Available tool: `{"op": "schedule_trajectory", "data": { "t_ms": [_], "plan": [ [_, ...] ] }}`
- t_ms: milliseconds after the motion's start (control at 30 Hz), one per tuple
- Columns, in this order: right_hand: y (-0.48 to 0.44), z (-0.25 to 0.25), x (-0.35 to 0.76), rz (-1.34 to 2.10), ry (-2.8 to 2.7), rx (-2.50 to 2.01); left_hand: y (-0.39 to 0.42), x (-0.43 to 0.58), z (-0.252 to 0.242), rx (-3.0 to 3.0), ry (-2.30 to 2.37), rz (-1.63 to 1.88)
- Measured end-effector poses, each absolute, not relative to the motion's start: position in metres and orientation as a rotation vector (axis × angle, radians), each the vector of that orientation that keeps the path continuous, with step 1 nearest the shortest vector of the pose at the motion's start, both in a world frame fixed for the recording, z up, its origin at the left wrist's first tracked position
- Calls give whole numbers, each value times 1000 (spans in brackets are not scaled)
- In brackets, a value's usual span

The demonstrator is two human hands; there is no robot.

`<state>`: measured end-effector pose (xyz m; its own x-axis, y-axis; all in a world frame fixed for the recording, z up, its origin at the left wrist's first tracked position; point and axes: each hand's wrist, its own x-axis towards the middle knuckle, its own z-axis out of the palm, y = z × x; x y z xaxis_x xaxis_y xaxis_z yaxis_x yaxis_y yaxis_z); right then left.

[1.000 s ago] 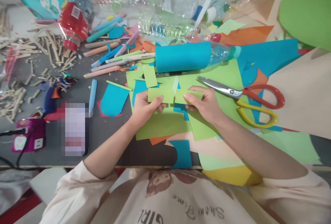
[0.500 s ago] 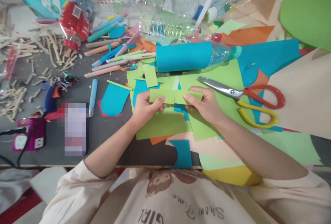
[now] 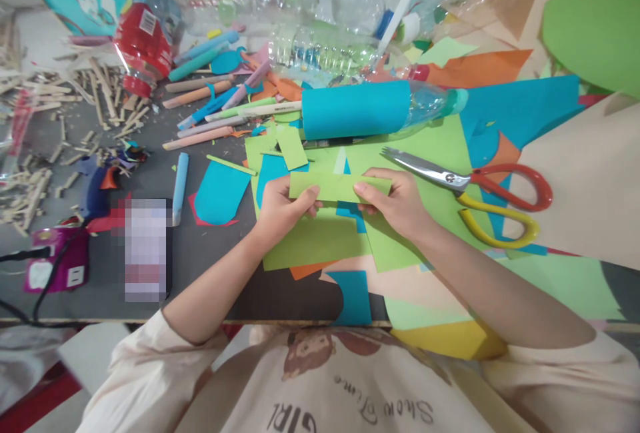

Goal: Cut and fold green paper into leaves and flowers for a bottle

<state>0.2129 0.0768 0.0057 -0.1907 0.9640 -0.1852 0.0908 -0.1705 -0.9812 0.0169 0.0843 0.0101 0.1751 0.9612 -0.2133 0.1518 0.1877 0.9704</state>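
Observation:
A light green paper strip (image 3: 336,188) is stretched level between my two hands, above larger green sheets. My left hand (image 3: 286,203) pinches its left end, thumb on top and fingers beneath. At the other end, my right hand (image 3: 393,200) pinches it the same way. No dividing line shows across its middle. Just beyond lies a plastic bottle (image 3: 431,106) on its side, wrapped in blue paper (image 3: 356,110). A small green paper rectangle (image 3: 293,148) lies by my left hand. Scissors (image 3: 460,183) with red and yellow handles rest right of my right hand, blades parted.
Blue rounded paper (image 3: 223,192) and a blue paper roll (image 3: 181,188) lie left of my hands. Further left are a blurred phone (image 3: 146,250), a glue gun (image 3: 95,186) and scattered wooden stick pieces (image 3: 105,86). Clear bottles (image 3: 320,40) crowd the back; coloured paper covers the right.
The dividing line between two green pieces in my hands has gone; the strip now looks continuous. My hands have hardly moved.

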Motion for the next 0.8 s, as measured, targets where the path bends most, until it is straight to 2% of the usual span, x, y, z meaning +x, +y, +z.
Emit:
{"op": "schedule_trajectory", "data": {
  "t_ms": [800],
  "plan": [
    [76, 7, 214, 1448, -1352, -1324, 84, 18, 12, 1213, 1295, 822]
  ]
}}
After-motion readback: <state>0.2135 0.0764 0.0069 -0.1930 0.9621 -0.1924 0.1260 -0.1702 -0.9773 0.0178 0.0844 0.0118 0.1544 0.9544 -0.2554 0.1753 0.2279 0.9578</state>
